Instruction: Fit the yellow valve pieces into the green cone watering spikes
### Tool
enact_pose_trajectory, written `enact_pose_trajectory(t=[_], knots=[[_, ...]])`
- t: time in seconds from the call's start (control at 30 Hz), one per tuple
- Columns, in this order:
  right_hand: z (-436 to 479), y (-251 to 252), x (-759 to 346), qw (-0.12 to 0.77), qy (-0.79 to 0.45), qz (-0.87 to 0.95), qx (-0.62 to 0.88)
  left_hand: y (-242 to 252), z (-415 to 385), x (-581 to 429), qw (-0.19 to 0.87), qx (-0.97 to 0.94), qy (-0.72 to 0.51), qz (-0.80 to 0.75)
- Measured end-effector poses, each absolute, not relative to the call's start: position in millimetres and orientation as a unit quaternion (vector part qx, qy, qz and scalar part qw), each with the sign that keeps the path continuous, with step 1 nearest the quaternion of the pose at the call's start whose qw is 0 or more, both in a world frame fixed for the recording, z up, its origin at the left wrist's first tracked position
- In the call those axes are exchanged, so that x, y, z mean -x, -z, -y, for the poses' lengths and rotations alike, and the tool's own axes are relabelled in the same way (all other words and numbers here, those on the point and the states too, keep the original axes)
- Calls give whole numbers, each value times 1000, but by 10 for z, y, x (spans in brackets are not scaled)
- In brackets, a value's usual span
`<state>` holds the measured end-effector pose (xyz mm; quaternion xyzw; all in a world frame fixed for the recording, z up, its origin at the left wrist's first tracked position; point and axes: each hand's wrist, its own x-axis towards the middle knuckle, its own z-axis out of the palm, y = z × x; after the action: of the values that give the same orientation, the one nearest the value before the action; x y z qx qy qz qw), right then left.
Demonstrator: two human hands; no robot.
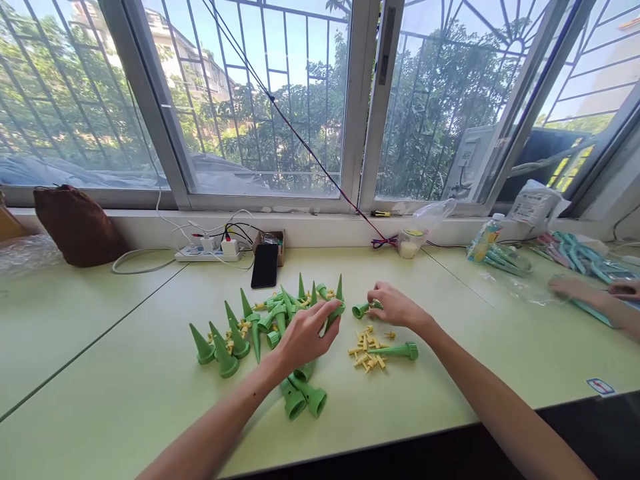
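Note:
My left hand point(311, 328) is closed around a green plastic cone point(335, 313) with a ribbed collar, at the right side of a pile of similar pieces. Curled over another green cone point(359, 311), my right hand point(395, 305) has its fingertips on it and hides part of it. Below my right hand lie several small yellow T-shaped plastic pieces point(367, 357) and a loose green cone point(400, 351) on its side. More green cones point(226, 360) stand point-up at the left, and several lie tipped over under my left forearm, among more yellow pieces.
A black phone point(265, 266) leans on a small box behind the pile. A power strip point(187, 254), a brown bag point(77, 227) and a plastic cup point(410, 243) sit along the window. At right are a bottle point(485, 238) and another person's hands point(575, 290) with turquoise items.

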<state>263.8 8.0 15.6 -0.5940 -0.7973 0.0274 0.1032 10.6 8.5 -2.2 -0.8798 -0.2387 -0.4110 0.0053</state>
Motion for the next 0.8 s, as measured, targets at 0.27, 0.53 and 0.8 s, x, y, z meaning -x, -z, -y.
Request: enact_pose_trajectory(t=[0.27,0.53,0.8], knots=[[-81,37,-2620,96,-68,793,598,-8,-59,-119,7,880,414,232],[-77,81,-2565,72,-52,797,598,-11,-50,-127,11,886,403,231],[-64,80,-2541,93,-55,788,606,-11,-46,-132,0,888,401,226]])
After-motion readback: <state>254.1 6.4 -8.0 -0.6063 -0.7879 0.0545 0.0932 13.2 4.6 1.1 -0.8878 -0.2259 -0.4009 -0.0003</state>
